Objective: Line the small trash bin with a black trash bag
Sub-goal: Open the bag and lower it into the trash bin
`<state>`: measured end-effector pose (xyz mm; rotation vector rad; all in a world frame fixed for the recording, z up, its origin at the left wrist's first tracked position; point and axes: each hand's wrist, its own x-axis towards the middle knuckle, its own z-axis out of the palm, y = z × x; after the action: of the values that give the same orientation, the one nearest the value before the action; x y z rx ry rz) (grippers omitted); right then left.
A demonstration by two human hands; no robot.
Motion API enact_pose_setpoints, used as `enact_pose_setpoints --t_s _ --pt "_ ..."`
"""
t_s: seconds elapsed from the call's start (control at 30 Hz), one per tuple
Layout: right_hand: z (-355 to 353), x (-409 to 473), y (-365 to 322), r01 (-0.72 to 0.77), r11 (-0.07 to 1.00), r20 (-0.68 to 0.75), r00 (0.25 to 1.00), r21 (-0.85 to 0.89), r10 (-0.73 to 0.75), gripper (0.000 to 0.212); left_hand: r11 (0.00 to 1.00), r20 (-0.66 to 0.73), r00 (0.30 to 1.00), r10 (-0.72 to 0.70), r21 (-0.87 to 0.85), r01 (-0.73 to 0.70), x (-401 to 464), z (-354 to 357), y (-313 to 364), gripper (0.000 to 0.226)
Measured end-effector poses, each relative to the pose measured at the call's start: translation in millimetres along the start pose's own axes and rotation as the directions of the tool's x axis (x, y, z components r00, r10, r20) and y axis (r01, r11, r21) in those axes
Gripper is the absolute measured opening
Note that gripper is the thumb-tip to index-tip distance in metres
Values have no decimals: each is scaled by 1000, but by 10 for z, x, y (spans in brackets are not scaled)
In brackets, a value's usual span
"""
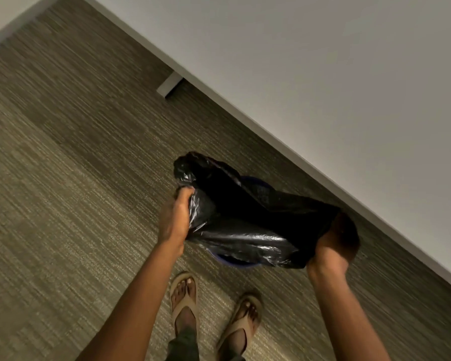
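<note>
Covering blue bin (232, 260), glossy crumpled black bag (245, 230).

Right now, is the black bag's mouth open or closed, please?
Open: both hands, left hand and right hand, spread the black bag over the blue bin.

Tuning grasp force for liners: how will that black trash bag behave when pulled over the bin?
Likely floppy: the black trash bag sags and creases between the left hand and right hand. Probably slippery, judging by its glossy highlights. Seemingly thin and light, so the small blue bin beneath might shift if tugged.
</note>
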<state>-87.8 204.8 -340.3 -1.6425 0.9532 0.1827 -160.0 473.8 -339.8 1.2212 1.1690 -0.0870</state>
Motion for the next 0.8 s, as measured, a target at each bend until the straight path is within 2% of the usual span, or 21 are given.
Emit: enact_pose_setpoints --t_s 0.07,0.1,0.17,0.23,0.27,0.33,0.4,0.47,0.53,0.67,0.8 --pt "11 -37 210 133 982 26 991 -138 -130 74 977 -103 988 112 194 -90 -13 43 -265 34" --pt "-3 -69 331 246 943 56 969 -226 -239 75 964 -109 986 129 245 -99 3 55 -408 31" --pt "-72 -81 626 348 877 133 938 -331 -322 61 945 -98 990 103 321 -66 69 66 -721 38" --pt "-149 -30 942 362 816 189 932 -451 -310 41 913 -131 989 64 409 -5 142 34 -1060 43" --pt "-189 -1 1098 355 790 196 935 -499 -296 38 900 -153 987 45 435 26 164 8 -1217 43" --pt "-250 98 1410 284 830 160 959 -481 -235 47 901 -187 982 2 427 79 195 -48 -1494 38" --pt "-266 225 1634 134 873 127 988 -469 -84 39 909 -195 980 -28 403 106 241 -85 -1700 29" --pt "-238 334 1728 -63 901 95 989 -430 115 31 899 -182 983 -7 430 86 315 -98 -1839 28" --pt "-190 450 1761 -156 917 51 981 -368 187 35 884 -158 987 44 466 35 397 -76 -1905 31" --pt "-4 681 1699 18 955 91 996 -295 9 37 933 -100 989 105 355 -63 576 57 -1808 32" --pt "253 998 1471 121 936 5 992 -330 -127 34 950 -114 978 174 283 -136 807 259 -1503 37"
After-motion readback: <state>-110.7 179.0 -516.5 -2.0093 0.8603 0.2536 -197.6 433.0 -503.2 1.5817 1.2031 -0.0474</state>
